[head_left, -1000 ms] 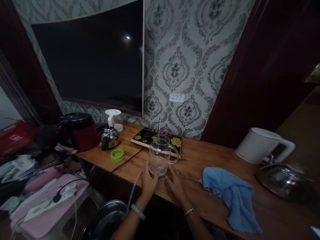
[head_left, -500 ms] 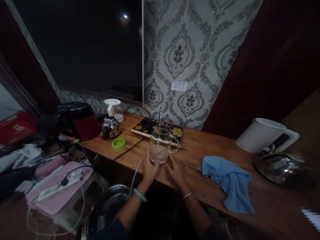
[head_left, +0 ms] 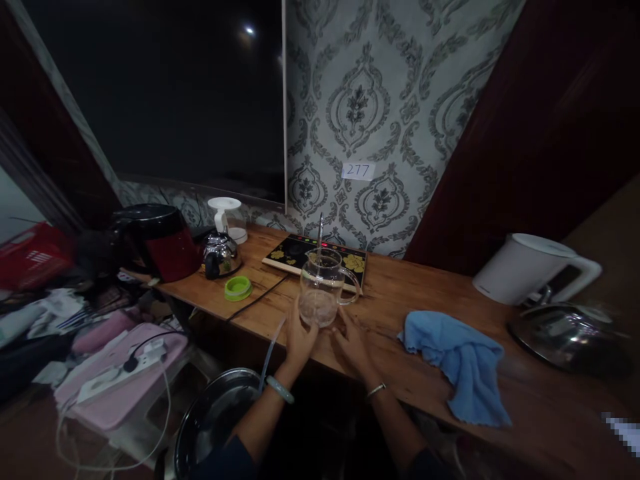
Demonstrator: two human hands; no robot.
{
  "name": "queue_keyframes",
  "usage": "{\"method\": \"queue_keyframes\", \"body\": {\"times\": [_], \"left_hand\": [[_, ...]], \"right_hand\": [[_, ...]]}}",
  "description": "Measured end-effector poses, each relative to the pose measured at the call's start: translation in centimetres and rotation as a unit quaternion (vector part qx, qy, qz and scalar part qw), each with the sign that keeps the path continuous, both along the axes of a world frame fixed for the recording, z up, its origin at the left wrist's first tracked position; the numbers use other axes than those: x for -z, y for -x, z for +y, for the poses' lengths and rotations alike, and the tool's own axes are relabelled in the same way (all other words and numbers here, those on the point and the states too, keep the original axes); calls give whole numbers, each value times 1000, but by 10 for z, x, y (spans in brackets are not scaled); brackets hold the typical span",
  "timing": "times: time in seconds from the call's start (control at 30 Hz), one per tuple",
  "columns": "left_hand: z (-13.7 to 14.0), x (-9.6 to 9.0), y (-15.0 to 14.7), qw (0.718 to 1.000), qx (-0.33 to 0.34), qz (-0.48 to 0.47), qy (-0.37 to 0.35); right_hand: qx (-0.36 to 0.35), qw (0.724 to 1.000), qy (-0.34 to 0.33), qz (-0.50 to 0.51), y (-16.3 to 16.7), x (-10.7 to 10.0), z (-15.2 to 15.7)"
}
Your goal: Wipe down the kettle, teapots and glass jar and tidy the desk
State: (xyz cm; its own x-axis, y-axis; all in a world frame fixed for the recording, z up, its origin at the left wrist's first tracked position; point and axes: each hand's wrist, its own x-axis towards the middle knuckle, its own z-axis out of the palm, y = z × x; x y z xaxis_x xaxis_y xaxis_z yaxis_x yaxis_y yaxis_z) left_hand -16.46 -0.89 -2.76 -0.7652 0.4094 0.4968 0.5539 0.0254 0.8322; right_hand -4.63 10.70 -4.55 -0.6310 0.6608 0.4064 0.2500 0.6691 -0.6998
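A clear glass pitcher [head_left: 321, 280] with a side handle stands upright at the table's front, with some water in its lower part. My left hand [head_left: 301, 337] is closed around its lower left side. On the right, my right hand [head_left: 353, 340] cups the base below the handle, fingers bent against the glass. Just behind the pitcher rises a curved metal spout [head_left: 321, 230], its end over the pitcher's mouth. Beyond lies a black panel with gold flowers [head_left: 287, 252] and a small red light, partly hidden by the pitcher.
Leftward on the wooden table [head_left: 390, 287] are a green ring-shaped lid [head_left: 238, 288], a shiny kettle [head_left: 223, 253] and a red appliance [head_left: 173, 247]. A blue cloth [head_left: 455, 360], white kettle [head_left: 523, 270] and metal lid [head_left: 565, 337] lie rightward. Below sits a metal basin [head_left: 220, 407] with a hose [head_left: 273, 350].
The water stream seen falling from the spout into the pitcher no longer shows plainly. Both hands and the pitcher stay in place; the view has shifted very slightly.
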Motion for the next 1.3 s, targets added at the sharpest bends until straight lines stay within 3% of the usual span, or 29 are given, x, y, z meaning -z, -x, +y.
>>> {"method": "queue_keyframes", "body": {"times": [0.3,1.3], "left_hand": [[-2,2,1,1000,5,-8,4],[-3,-1,-1,1000,2,-22,8]], "right_hand": [[1,1000,-11,5,2,8,2],[6,1000,-9,-6,0,2,0]]}}
